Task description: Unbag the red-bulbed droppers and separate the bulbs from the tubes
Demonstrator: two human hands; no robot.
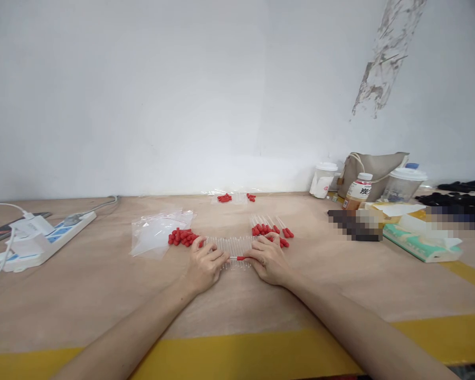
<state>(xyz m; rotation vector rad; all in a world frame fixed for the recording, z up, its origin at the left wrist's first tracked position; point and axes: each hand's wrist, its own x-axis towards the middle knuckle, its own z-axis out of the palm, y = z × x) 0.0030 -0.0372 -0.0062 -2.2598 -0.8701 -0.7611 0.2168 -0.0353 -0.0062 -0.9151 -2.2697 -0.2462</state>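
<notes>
Thin clear sticks (233,244) lie side by side in a row on the table between my hands. My left hand (207,263) pinches one pale stick (233,258) that points to the right, just above the row. The fingers of my right hand (269,259) are closed on a small red tip (240,258) at that stick's right end; how far the two fit together is too small to tell. Beside my left fingers is a pile of loose red tips (181,237). Behind my right hand lie several sticks with red tips (263,229) on their near ends.
Clear plastic bags (160,230) lie left of the red pile. Two small red heaps (224,198) rest on plastic by the wall. A power strip (49,240) with cables stands left. At right are a bottle (358,191), lidded cups (323,179) and a tissue pack (421,243).
</notes>
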